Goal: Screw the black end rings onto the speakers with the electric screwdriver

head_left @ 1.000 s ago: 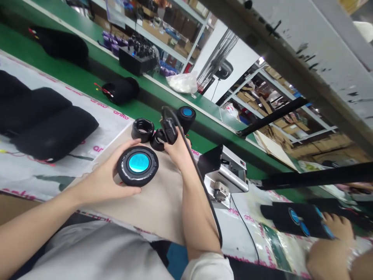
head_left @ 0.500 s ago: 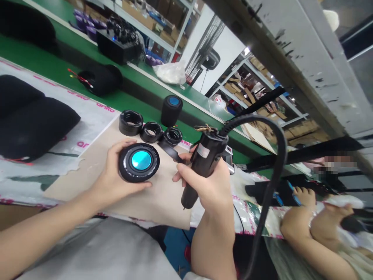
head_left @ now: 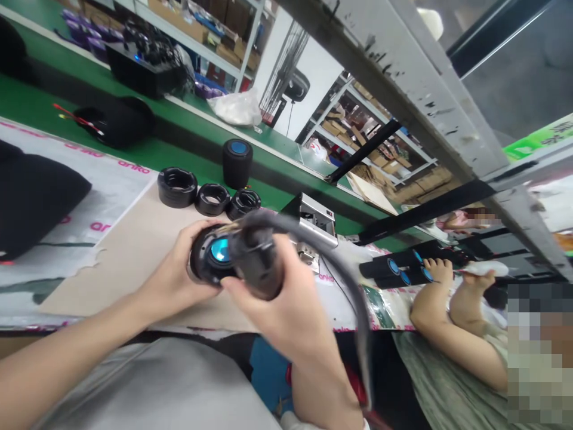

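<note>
My left hand (head_left: 179, 272) is wrapped around the side of a black cylindrical speaker (head_left: 220, 250), whose shiny blue round end faces up toward me. My right hand (head_left: 289, 304) grips a black corded electric screwdriver (head_left: 258, 266), held over the speaker's right side. The tool covers part of the blue end, and its tip is hidden. Dark ring-shaped plastic shows around the blue end, partly behind the fingers and tool. Just beyond stand three black plastic rings in a row: a left one (head_left: 178, 188), a middle one (head_left: 212, 199) and a right one (head_left: 243, 203).
Another black speaker (head_left: 237, 162) stands upright on the green bench. Behind my right hand is a metal machine (head_left: 313, 220). Cardboard (head_left: 116, 269) covers the worktop. A black padded piece (head_left: 40, 203) lies left. At right, a co-worker's hand (head_left: 439, 272) touches several blue-ended speakers (head_left: 380, 267).
My right hand has brought the screwdriver left, over the speaker. A curved black piece that was at its fingers no longer shows there. The view has shifted to the right.
</note>
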Motion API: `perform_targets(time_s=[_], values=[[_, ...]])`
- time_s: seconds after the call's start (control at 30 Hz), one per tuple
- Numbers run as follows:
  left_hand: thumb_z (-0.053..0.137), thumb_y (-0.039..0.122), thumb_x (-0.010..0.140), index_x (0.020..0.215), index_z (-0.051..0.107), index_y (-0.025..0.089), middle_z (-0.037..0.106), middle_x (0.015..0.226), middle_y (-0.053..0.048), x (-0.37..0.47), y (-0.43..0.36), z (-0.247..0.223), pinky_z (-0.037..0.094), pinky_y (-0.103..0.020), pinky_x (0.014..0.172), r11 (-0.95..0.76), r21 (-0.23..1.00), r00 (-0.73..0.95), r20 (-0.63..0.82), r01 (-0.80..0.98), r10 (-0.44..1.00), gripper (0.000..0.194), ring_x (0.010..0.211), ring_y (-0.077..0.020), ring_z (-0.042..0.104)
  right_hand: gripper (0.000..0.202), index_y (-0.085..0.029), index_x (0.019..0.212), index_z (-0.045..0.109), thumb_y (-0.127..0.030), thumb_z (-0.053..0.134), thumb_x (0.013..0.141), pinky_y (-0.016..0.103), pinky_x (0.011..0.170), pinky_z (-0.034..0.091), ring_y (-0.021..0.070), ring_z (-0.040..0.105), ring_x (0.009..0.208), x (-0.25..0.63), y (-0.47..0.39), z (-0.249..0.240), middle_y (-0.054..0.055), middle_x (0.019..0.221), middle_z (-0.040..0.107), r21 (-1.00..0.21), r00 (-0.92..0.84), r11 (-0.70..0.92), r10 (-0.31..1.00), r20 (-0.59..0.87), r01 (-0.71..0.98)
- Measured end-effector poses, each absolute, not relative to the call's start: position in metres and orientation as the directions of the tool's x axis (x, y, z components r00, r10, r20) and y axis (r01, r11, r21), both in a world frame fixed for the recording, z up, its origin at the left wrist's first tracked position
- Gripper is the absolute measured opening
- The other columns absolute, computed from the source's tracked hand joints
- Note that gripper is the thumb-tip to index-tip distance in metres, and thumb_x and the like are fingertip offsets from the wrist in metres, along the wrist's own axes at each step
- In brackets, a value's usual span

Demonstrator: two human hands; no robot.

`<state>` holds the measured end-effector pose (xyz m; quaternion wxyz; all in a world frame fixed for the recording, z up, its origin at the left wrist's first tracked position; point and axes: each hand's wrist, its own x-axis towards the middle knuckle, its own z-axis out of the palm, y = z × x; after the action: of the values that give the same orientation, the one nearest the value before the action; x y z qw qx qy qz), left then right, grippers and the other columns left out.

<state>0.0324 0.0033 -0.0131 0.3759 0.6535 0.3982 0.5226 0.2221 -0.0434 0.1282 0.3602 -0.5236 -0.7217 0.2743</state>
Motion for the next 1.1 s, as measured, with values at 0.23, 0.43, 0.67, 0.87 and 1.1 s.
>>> perform_targets(time_s=[0.23,0.43,0.67,0.87,1.1], values=[[0.096,0.051,0.080,0.163,0.041,0.027,0.054,0.168,-0.016,0.027,0.004,0.006,0.054,-0.059,0.129,-0.363,0.922,0.227,0.327,0.136,0.917,0.102,0.155,-0.0438,0.058,0.088,-0.028,0.156,0.060,-0.043,0.101,0.079,0.041,0.133,0.052,0.0268,0.058,0.156,0.263,0.005,0.118,0.006,0.168,0.056,-0.832,-0.511,0.408,0.840,0.181,0.376],[0.088,0.047,0.084,0.160,0.045,0.021,0.058,0.163,-0.018,0.033,0.010,0.007,0.057,-0.056,0.126,-0.400,0.887,0.180,0.365,0.229,0.913,0.091,0.152,-0.0421,0.061,0.052,-0.026,0.133,0.068,-0.031,0.093,0.088,0.037,0.116,0.064,0.0243,0.072,0.137,0.247,-0.028,0.083,0.008,0.156,0.066,-0.734,-0.277,0.489,0.872,0.404,0.471],[0.087,0.048,0.085,0.160,0.045,0.017,0.057,0.164,-0.020,0.039,0.016,0.005,0.057,-0.052,0.125,-0.424,0.880,0.114,0.409,0.215,0.906,0.092,0.151,-0.0383,0.061,0.040,-0.026,0.126,0.062,-0.022,0.083,0.092,0.033,0.107,0.067,0.0196,0.075,0.120,0.227,-0.047,0.058,0.005,0.124,0.074,-0.677,-0.093,0.470,0.852,0.515,0.566],[0.091,0.049,0.080,0.160,0.045,0.016,0.054,0.166,-0.020,0.041,0.016,0.007,0.054,-0.054,0.128,-0.390,0.893,0.079,0.382,0.225,0.921,0.098,0.154,-0.0387,0.058,0.047,-0.027,0.127,0.060,-0.012,0.081,0.087,0.031,0.098,0.069,0.0176,0.077,0.109,0.228,-0.050,0.048,0.003,0.118,0.075,-0.644,-0.108,0.555,0.795,0.597,0.527],[0.086,0.045,0.088,0.161,0.041,0.021,0.055,0.166,-0.015,0.042,0.011,0.011,0.053,-0.051,0.129,-0.345,0.921,0.103,0.331,0.182,0.938,0.089,0.156,-0.0386,0.056,0.044,-0.027,0.130,0.059,-0.011,0.073,0.092,0.036,0.105,0.068,0.0200,0.073,0.124,0.229,-0.055,0.040,0.008,0.131,0.070,-0.650,-0.216,0.595,0.793,0.569,0.472]])
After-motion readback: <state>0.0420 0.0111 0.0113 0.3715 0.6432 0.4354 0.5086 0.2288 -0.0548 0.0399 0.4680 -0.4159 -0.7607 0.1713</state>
